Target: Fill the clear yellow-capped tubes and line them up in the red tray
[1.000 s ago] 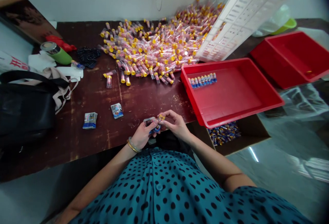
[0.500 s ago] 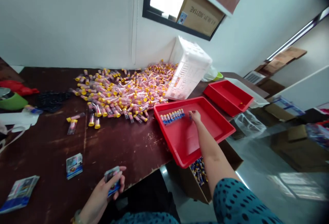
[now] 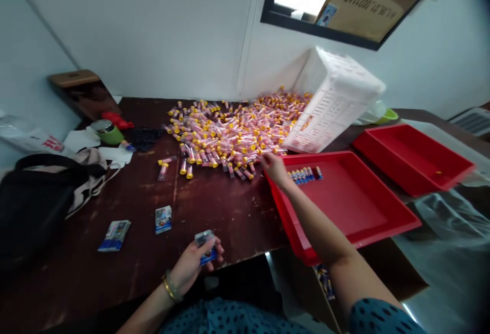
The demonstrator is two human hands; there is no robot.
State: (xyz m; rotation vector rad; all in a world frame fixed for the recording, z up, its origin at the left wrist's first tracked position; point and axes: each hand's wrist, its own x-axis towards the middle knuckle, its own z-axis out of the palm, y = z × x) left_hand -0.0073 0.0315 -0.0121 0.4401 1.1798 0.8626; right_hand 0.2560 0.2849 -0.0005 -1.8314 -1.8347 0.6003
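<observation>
1. Left hand (image 3: pixel 193 265), nearest, pinches a stack of printed cards (image 3: pixel 204 242) at the table (image 3: pixel 126 272) edge.
2. Right hand (image 3: pixel 273 168) has left the red tray (image 3: pixel 344 206); the row of filled tubes (image 3: pixel 305 174) lies just right of it.
3. It now meets the yellow-capped tube pile (image 3: pixel 229 135) beyond; its grip I cannot tell.

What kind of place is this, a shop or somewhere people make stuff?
Probably a small packing workshop, not a shop. A huge heap of yellow-capped tubes lies on the wooden table, a red tray holds a neat row of blue ones, and the left hand holds a stack of little printed slips.
</observation>
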